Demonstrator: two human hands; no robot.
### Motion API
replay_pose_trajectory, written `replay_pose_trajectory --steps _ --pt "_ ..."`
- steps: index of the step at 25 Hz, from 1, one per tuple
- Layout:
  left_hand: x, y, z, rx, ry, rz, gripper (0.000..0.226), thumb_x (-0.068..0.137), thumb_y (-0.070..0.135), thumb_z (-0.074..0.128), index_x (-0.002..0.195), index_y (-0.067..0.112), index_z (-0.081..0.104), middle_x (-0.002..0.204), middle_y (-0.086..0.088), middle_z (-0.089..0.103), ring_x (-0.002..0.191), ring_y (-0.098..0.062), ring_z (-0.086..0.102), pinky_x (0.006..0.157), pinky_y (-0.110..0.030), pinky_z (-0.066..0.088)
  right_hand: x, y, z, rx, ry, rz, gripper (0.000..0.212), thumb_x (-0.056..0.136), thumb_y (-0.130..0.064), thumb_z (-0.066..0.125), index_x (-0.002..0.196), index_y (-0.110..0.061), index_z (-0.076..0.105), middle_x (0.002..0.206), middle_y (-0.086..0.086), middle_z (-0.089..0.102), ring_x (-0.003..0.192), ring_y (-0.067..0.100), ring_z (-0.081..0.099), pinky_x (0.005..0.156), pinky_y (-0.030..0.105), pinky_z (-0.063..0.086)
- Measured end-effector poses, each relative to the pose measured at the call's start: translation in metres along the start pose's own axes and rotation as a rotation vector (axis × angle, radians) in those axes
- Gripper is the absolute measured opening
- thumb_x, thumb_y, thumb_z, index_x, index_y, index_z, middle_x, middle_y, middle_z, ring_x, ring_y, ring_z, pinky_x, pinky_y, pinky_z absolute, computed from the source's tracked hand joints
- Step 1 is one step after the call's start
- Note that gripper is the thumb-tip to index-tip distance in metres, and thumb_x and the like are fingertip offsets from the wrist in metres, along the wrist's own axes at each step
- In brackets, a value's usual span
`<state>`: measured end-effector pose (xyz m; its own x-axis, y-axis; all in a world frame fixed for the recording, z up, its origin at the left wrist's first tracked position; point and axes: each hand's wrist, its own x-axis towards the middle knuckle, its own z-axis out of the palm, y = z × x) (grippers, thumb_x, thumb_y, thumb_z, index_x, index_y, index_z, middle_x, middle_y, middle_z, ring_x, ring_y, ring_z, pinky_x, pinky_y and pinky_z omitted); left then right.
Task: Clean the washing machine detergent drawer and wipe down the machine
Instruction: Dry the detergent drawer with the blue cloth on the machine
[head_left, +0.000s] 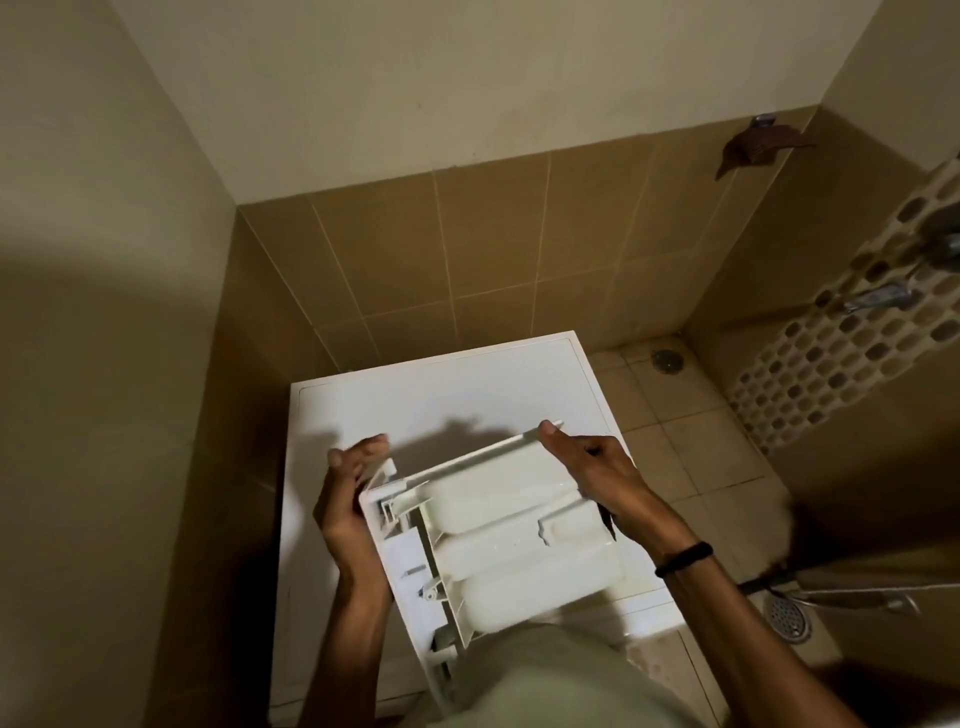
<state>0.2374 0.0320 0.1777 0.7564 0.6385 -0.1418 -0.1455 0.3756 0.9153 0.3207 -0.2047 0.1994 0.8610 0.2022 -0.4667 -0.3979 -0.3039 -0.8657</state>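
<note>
The white detergent drawer (498, 535) is out of the machine and held above the white top of the washing machine (415, 405), its underside with rounded compartments facing me. My left hand (348, 499) holds the drawer's front panel edge on the left, fingers curled round it. My right hand (597, 473) grips the drawer's far right side, thumb along the top rail. A black band sits on my right wrist.
The machine stands in a corner against brown tiled walls (467, 260). To the right are floor tiles with a round drain (789, 616), a second drain (666, 359), a mosaic strip with a metal tap (878, 300), and a dark wall fitting (763, 145).
</note>
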Motion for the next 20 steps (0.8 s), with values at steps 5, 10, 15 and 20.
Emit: replay_pose_trajectory --steps 5,10,15,20 --pt "-0.003 0.013 0.007 0.063 -0.265 0.13 0.068 0.094 0.047 0.066 0.04 0.01 0.047 0.044 -0.014 0.047 0.056 -0.03 0.056 0.076 -0.035 0.051 0.019 0.008 0.009 0.003 -0.037 0.179 0.094 0.051 -0.093 0.067 0.075 -0.008 0.035 0.091 -0.004 0.036 0.079 0.036 0.042 0.078 0.036 0.028" --pt "-0.012 0.015 0.002 0.174 -0.145 0.181 0.065 0.092 0.04 0.063 0.038 0.013 0.038 0.042 -0.016 0.031 0.05 -0.034 0.041 0.069 -0.04 0.047 0.014 0.016 0.016 -0.452 0.432 -0.137 0.072 0.09 -0.08 0.028 0.074 -0.016 0.057 0.067 -0.004 0.066 0.072 0.022 0.065 0.068 0.031 0.046" --pt "-0.023 0.024 0.015 0.223 -0.179 0.287 0.062 0.098 0.037 0.058 0.039 0.024 0.044 0.04 -0.012 0.033 0.049 -0.033 0.045 0.067 -0.04 0.045 -0.035 -0.024 0.056 -0.227 0.187 -0.648 0.03 0.109 -0.037 0.034 0.133 -0.026 0.048 0.099 -0.009 0.066 0.095 0.005 0.064 0.082 0.024 0.052" --pt "-0.027 0.024 0.009 0.12 -0.22 0.291 0.068 0.097 0.045 0.063 0.038 0.017 0.043 0.038 -0.005 0.039 0.045 -0.024 0.045 0.064 -0.032 0.043 -0.034 0.015 0.096 -0.85 -0.019 -1.057 0.041 0.107 -0.036 0.043 0.137 -0.012 0.056 0.138 0.005 0.057 0.13 0.024 0.05 0.109 0.045 0.038"
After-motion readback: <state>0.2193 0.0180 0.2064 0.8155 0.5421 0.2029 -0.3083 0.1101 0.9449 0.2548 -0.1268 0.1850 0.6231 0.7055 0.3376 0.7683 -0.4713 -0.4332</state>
